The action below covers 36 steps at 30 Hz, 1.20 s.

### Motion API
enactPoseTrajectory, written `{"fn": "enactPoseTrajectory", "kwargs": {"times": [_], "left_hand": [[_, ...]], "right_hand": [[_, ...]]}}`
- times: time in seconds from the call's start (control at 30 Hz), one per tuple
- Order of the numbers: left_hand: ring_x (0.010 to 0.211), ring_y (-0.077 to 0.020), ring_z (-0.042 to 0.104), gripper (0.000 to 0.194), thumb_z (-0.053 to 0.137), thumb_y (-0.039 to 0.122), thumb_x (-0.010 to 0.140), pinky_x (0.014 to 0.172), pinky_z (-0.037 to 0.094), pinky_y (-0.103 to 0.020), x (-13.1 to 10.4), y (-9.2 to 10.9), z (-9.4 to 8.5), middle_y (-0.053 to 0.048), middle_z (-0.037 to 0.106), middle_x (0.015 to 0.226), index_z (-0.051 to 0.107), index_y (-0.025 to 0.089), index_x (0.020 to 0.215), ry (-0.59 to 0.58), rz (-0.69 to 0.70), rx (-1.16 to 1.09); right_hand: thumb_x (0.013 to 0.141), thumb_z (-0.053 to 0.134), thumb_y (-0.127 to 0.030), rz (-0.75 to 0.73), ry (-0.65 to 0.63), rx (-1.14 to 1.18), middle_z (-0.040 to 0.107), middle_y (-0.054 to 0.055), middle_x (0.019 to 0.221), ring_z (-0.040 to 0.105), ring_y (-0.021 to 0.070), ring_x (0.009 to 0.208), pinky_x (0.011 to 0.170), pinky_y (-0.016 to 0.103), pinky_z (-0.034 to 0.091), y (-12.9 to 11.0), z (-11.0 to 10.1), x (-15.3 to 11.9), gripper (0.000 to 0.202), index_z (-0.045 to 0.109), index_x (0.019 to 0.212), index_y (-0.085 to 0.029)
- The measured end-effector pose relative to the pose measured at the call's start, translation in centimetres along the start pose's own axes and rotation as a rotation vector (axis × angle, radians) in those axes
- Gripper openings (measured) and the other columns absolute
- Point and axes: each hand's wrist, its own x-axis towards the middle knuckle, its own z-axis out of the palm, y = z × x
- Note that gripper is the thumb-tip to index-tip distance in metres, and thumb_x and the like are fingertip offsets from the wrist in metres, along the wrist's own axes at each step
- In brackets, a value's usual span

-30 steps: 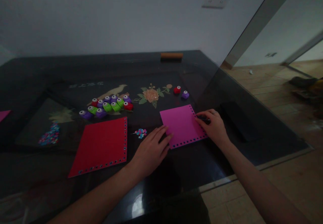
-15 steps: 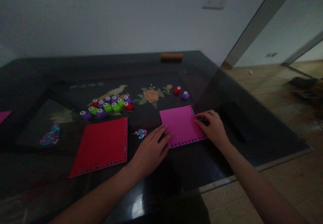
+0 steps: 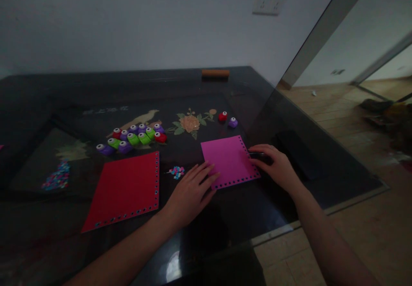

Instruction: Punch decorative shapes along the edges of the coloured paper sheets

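Observation:
A pink sheet with punched holes along its right and near edges lies flat on the dark table. My left hand is open, its fingertips resting on the sheet's left side. At the right edge, my right hand pinches a slim dark tool, its tip near the row of holes; its exact kind is hard to make out. To the left lies a red sheet, also holed along its right and near edges. Between the two sheets sits a small pile of coloured paper bits.
Several purple, green and red craft punches stand behind the red sheet. A red punch and a purple punch are behind the pink sheet. More paper bits lie far left. A brown roll rests near the wall.
The whole view has shifted slightly. My left hand stays on the pink sheet, and my right hand still holds the slim tool at its right edge, with the fingers slightly changed.

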Motion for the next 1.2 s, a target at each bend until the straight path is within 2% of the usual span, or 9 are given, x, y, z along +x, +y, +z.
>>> {"fn": "enactPoseTrajectory", "kwargs": {"times": [0.13, 0.23, 0.37, 0.57, 0.73, 0.9, 1.2], "left_hand": [[0.130, -0.0250, 0.041, 0.036, 0.049, 0.022, 0.090, 0.106, 0.035, -0.049, 0.1, 0.0, 0.0, -0.011, 0.050, 0.136, 0.053, 0.020, 0.125, 0.008, -0.002, -0.008], [0.130, -0.0250, 0.040, 0.036, 0.049, 0.021, 0.089, 0.106, 0.036, -0.049, 0.1, 0.0, 0.0, -0.011, 0.051, 0.136, 0.053, 0.019, 0.125, 0.009, 0.006, -0.009], [0.130, -0.0246, 0.040, 0.036, 0.049, 0.021, 0.089, 0.106, 0.036, -0.048, 0.0, 0.0, 0.1, -0.011, 0.050, 0.136, 0.053, 0.019, 0.125, 0.013, 0.010, 0.003], [0.130, -0.0249, 0.040, 0.036, 0.049, 0.020, 0.089, 0.106, 0.036, -0.047, 0.1, 0.0, 0.1, -0.012, 0.050, 0.137, 0.054, 0.018, 0.125, 0.000, 0.013, 0.021], [0.131, -0.0243, 0.039, 0.036, 0.048, 0.022, 0.090, 0.107, 0.035, -0.047, 0.0, -0.1, 0.1, -0.011, 0.050, 0.137, 0.053, 0.019, 0.125, 0.001, 0.015, 0.017], [0.131, -0.0252, 0.039, 0.036, 0.048, 0.021, 0.089, 0.107, 0.035, -0.048, 0.0, -0.1, 0.0, -0.012, 0.049, 0.137, 0.053, 0.018, 0.125, -0.008, 0.015, 0.012], [0.131, -0.0248, 0.039, 0.037, 0.048, 0.021, 0.090, 0.107, 0.034, -0.048, 0.1, 0.0, 0.1, -0.011, 0.049, 0.138, 0.052, 0.019, 0.126, -0.004, 0.009, -0.010]], "right_hand": [[0.079, 0.065, -0.027, -0.113, -0.181, 0.016, 0.061, 0.003, 0.123, 0.052, 0.0232, 0.118, 0.101, 0.046, 0.041, -0.2, -1.9, -1.6, 0.030, 0.065, 0.109, -0.029], [0.080, 0.064, -0.027, -0.184, -0.227, -0.028, 0.058, 0.001, 0.128, 0.047, 0.0235, 0.124, 0.104, 0.049, 0.039, 0.0, -2.6, -2.9, 0.034, 0.064, 0.113, -0.033], [0.084, 0.060, -0.025, -0.259, -0.200, -0.112, 0.060, -0.001, 0.125, 0.050, 0.0221, 0.123, 0.101, 0.048, 0.043, 0.5, -2.5, -3.9, 0.033, 0.062, 0.116, -0.033], [0.088, 0.053, -0.017, -0.428, -0.119, -0.221, 0.065, 0.002, 0.119, 0.055, 0.0202, 0.117, 0.093, 0.043, 0.050, 0.9, -1.9, -4.2, 0.031, 0.062, 0.117, -0.026], [0.088, 0.052, -0.013, -0.501, -0.102, -0.287, 0.066, 0.002, 0.116, 0.057, 0.0189, 0.115, 0.089, 0.040, 0.052, 1.1, -1.6, -4.3, 0.031, 0.063, 0.115, -0.023], [0.087, 0.051, -0.011, -0.518, -0.101, -0.295, 0.066, 0.003, 0.117, 0.057, 0.0193, 0.115, 0.090, 0.039, 0.052, 1.0, -1.6, -4.3, 0.033, 0.062, 0.116, -0.022], [0.086, 0.053, -0.013, -0.458, -0.085, -0.264, 0.068, 0.003, 0.113, 0.060, 0.0198, 0.110, 0.088, 0.039, 0.053, 1.0, -1.4, -4.5, 0.029, 0.066, 0.111, -0.024]]}}
